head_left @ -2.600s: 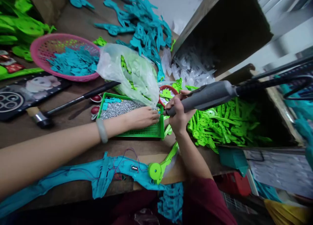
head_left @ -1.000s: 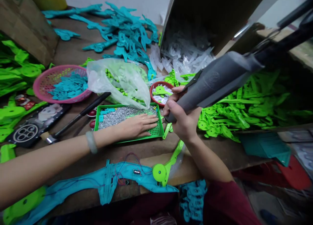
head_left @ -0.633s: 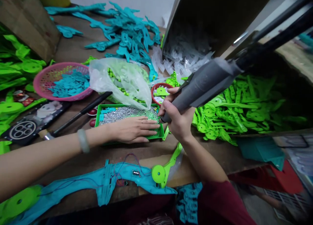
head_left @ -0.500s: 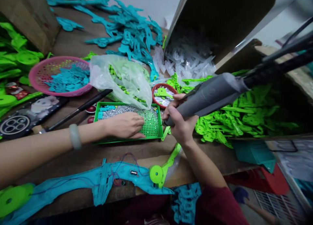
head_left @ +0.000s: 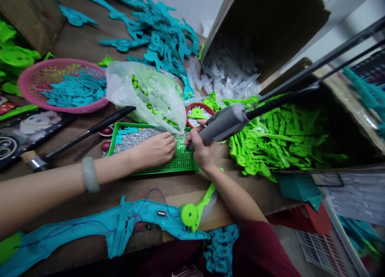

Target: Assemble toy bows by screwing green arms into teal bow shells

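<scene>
My left hand [head_left: 161, 150], with a pale bangle at the wrist, is over the green perforated tray [head_left: 180, 164]. Its fingers are curled together, their tips hidden, so what they hold cannot be made out. Small silvery screws [head_left: 135, 139] fill much of the tray beside it. In my right hand [head_left: 204, 154] is a grey power screwdriver [head_left: 225, 122], gripped near its front end at the tray's right edge. Below both hands lies a long blue plastic bow-shaped shell [head_left: 81, 231] with thin wires, and a lime-green arm [head_left: 192, 216] sits at its right end.
A pink basket [head_left: 24, 84] of blue pieces stands at left, near a hammer [head_left: 81, 136]. Behind the tray are a plastic bag [head_left: 120, 82] and a small red bowl [head_left: 188, 108]. Lime-green parts [head_left: 270, 140] spill from a box at right; blue parts [head_left: 162, 40] lie behind.
The screwdriver and my right hand have moved left, closer to my left hand, which stays over the tray. The whole view has shifted slightly.
</scene>
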A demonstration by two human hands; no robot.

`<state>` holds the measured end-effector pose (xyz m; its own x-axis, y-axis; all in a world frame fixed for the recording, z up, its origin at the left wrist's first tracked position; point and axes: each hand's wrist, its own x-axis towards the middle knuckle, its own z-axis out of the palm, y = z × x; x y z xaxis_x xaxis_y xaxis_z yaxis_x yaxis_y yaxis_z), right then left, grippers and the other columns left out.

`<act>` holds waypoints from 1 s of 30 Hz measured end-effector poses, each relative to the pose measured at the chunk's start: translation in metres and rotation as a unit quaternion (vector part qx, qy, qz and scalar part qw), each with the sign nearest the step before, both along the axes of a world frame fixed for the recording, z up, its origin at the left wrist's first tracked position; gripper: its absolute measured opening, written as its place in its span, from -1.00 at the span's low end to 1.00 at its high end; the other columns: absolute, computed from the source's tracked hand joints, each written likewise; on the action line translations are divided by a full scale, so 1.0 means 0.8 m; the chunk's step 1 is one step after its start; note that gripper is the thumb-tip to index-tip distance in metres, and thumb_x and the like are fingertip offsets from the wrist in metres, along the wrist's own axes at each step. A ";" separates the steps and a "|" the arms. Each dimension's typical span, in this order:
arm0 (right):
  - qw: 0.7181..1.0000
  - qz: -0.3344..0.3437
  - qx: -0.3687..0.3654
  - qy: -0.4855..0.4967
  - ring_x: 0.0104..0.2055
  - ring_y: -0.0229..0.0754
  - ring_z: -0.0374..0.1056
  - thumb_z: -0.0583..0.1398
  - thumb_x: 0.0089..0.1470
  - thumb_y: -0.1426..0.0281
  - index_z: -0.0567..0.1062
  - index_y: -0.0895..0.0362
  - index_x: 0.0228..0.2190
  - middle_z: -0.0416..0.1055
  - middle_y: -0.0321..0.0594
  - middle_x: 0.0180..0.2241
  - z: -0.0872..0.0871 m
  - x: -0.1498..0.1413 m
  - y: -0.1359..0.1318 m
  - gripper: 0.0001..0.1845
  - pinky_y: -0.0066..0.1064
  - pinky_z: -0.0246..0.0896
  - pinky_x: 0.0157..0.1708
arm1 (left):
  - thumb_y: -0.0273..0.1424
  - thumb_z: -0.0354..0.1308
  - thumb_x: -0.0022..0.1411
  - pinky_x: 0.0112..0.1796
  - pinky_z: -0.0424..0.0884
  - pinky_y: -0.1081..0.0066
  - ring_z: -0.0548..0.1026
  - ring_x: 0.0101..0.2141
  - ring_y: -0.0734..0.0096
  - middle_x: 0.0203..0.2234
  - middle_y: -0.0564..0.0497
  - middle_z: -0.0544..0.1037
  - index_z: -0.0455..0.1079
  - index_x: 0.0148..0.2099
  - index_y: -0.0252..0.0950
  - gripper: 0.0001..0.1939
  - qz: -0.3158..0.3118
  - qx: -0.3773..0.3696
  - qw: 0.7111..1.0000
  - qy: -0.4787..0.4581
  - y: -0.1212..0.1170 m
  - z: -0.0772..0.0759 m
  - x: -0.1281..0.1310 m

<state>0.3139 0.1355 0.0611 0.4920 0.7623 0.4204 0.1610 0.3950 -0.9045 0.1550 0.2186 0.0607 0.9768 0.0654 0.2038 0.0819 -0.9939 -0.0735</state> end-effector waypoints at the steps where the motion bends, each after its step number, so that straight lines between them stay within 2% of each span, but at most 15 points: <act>1: 1.000 0.011 0.005 0.006 -0.58 -0.30 0.33 0.26 0.10 0.25 0.41 0.08 -0.26 0.34 -0.45 -0.60 -0.005 0.000 0.002 -0.79 -0.38 0.33 -0.46 | -0.60 0.01 0.29 -0.11 0.38 0.25 0.53 -0.22 0.20 -0.31 -0.13 0.59 0.54 -0.25 -0.32 -0.73 -0.002 0.039 0.999 0.020 -0.003 0.010 -0.003; 3: 0.999 0.028 0.011 0.017 -0.61 -0.31 0.31 0.26 0.11 0.26 0.40 0.07 -0.24 0.35 -0.48 -0.61 -0.011 -0.001 0.005 -0.78 -0.37 0.32 -0.46 | -0.64 -0.03 0.27 -0.16 0.40 0.17 0.51 -0.26 0.12 -0.36 -0.17 0.55 0.52 -0.27 -0.35 -0.71 0.023 0.074 0.996 0.036 -0.012 0.030 -0.013; 5: 0.999 0.031 0.004 0.018 -0.61 -0.30 0.33 0.26 0.10 0.24 0.39 0.07 -0.23 0.34 -0.49 -0.61 -0.015 -0.001 0.006 -0.76 -0.36 0.34 -0.44 | -0.61 -0.04 0.28 -0.20 0.42 0.12 0.51 -0.27 0.08 -0.36 -0.18 0.54 0.52 -0.28 -0.33 -0.71 0.058 0.050 0.997 0.020 -0.029 0.047 -0.029; 7: 1.000 0.028 -0.004 0.014 -0.60 -0.29 0.34 0.27 0.09 0.22 0.39 0.07 -0.21 0.34 -0.49 -0.61 -0.017 -0.001 0.007 -0.73 -0.36 0.34 -0.44 | -0.58 -0.06 0.27 -0.22 0.44 0.08 0.52 -0.25 0.04 -0.29 -0.21 0.58 0.53 -0.25 -0.31 -0.68 0.066 0.034 0.997 -0.003 -0.058 0.058 -0.046; 9: 0.999 0.033 0.001 0.019 -0.62 -0.30 0.32 0.27 0.09 0.21 0.37 0.07 -0.18 0.33 -0.50 -0.61 -0.020 -0.001 0.007 -0.69 -0.37 0.32 -0.48 | -0.57 -0.09 0.25 -0.18 0.46 0.04 0.54 -0.18 0.00 -0.18 -0.25 0.61 0.56 -0.17 -0.33 -0.63 0.061 0.031 0.997 -0.035 -0.098 0.062 -0.060; 12: 0.999 0.037 0.004 0.027 -0.65 -0.31 0.29 0.27 0.08 0.18 0.34 0.06 -0.17 0.30 -0.52 -0.63 -0.022 -0.002 0.008 -0.65 -0.38 0.31 -0.52 | -0.49 -0.07 0.28 -0.10 0.46 0.06 0.55 -0.12 0.04 -0.09 -0.23 0.62 0.58 -0.06 -0.35 -0.61 0.069 -0.018 0.993 -0.095 -0.174 0.050 -0.065; 15: 1.000 0.015 -0.003 0.014 -0.60 -0.30 0.33 0.28 0.07 0.17 0.37 0.05 -0.25 0.30 -0.50 -0.62 -0.023 -0.002 0.008 -0.71 -0.35 0.35 -0.46 | -0.33 0.03 0.35 0.02 0.44 0.21 0.50 0.04 0.19 0.04 -0.04 0.59 0.56 0.03 -0.22 -0.67 0.081 -0.094 0.982 -0.142 -0.243 0.022 -0.048; 17: 1.000 -0.002 -0.003 0.006 -0.57 -0.29 0.35 0.27 0.08 0.17 0.38 0.06 -0.30 0.31 -0.47 -0.62 -0.023 -0.002 0.009 -0.74 -0.35 0.34 -0.45 | -0.24 0.04 0.37 0.08 0.43 0.24 0.42 0.17 0.22 0.16 -0.03 0.51 0.51 0.11 -0.24 -0.62 0.083 -0.110 0.981 -0.134 -0.272 0.000 -0.032; 20: 1.000 -0.009 -0.005 0.007 -0.60 -0.30 0.32 0.26 0.07 0.13 0.39 0.05 -0.26 0.31 -0.47 -0.62 -0.024 -0.001 0.009 -0.70 -0.35 0.30 -0.50 | -0.27 0.02 0.39 0.11 0.43 0.24 0.39 0.21 0.19 0.21 -0.10 0.46 0.48 0.16 -0.36 -0.57 0.100 -0.102 0.984 -0.109 -0.288 -0.026 -0.013; 22: 1.000 -0.006 -0.011 0.008 -0.62 -0.30 0.29 0.25 0.06 0.10 0.38 0.05 -0.24 0.30 -0.48 -0.62 -0.024 -0.001 0.009 -0.66 -0.35 0.29 -0.51 | -0.34 0.02 0.37 0.13 0.42 0.25 0.38 0.22 0.18 0.22 -0.13 0.44 0.45 0.19 -0.41 -0.56 0.110 -0.095 0.984 -0.104 -0.288 -0.034 -0.008; 30: 0.999 -0.011 -0.020 0.024 -0.63 -0.29 0.29 0.25 0.05 0.10 0.36 0.05 -0.22 0.28 -0.49 -0.63 -0.028 -0.002 0.008 -0.64 -0.34 0.30 -0.50 | -0.43 -0.04 0.35 0.17 0.41 0.19 0.34 0.26 0.11 0.28 -0.20 0.36 0.36 0.26 -0.45 -0.51 0.104 -0.083 0.986 -0.101 -0.278 -0.042 -0.013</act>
